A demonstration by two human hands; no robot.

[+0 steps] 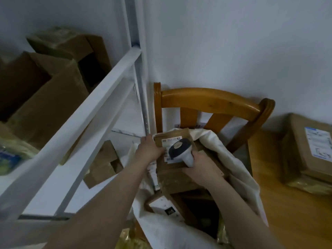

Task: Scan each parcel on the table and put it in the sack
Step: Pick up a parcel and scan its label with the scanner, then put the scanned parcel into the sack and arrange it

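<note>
We're looking into a dim corner with flat, cool light on a plain pale wall (233, 42). On our left a white metal shelving rack (100, 87) slants across, with brown cardboard boxes (45, 97) on its upper shelf. In the centre a honey-coloured wooden chair (210, 99) backs close to the wall, and the wooden table (287, 203) is just beside it on the right.

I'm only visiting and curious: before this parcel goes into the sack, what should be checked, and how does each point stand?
1. Scanner aimed at the label of the parcel: ok.
2. Scan registered: cannot tell.
3. Left hand grips the parcel's edge: ok.
4. Right hand holds the scanner's handle: ok.
5. Sack mouth open below the parcel: ok.
6. Room left in the sack: cannot tell.
</note>
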